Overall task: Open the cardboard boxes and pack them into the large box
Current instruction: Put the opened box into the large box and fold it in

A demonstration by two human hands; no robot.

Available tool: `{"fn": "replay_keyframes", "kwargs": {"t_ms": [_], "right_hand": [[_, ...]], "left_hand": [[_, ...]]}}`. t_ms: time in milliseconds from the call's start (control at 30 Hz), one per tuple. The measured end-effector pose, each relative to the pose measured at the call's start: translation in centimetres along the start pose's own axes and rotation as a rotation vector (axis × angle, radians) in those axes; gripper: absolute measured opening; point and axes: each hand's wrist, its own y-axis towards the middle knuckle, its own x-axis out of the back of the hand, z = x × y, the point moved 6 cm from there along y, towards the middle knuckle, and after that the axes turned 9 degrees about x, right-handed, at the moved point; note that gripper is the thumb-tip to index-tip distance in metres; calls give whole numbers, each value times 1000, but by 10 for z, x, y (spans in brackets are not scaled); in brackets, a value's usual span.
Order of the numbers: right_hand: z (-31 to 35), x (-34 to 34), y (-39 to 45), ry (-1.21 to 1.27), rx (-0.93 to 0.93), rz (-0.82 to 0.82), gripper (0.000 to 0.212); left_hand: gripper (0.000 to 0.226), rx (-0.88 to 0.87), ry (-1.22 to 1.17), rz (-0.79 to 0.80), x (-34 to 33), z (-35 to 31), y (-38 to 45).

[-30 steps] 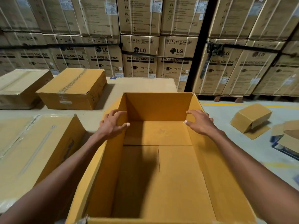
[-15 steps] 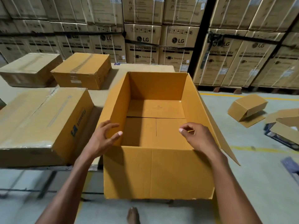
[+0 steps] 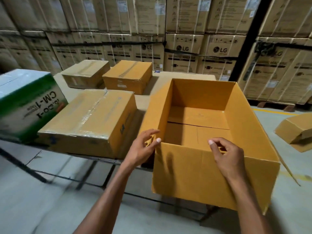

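Both hands hover loose-fingered, gripping nothing: left hand (image 3: 143, 147) beside the large box's (image 3: 211, 174) near corner, right hand (image 3: 226, 154) over its near wall, whose underside is hidden.

Looking like warehouse or goods store. Standing stacked high across back: strapped cartons (image 3: 184, 53) bearing LG logo and washing machine print, sitting on wooden pallets (image 3: 275, 105). Running along grey concrete floor (image 3: 33, 208): yellow painted line (image 3: 273, 111). Lying on folding table (image 3: 146, 100): sealed, taped brown boxes (image 3: 127, 76), plus green-and-white carton (image 3: 27, 102). Lying loose on floor at right: another brown box (image 3: 297, 130).
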Motion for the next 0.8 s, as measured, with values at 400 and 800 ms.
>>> {"fn": "replay_keyframes", "kwargs": {"t_ms": [400,800], "right_hand": [[160,-202,-50,342,13,65,10],[204,-347,-40,364,-159,263,14]], "left_hand": [[29,136,-136,-122,182,121,-83],[27,137,-158,-127,296,182,-44]]}}
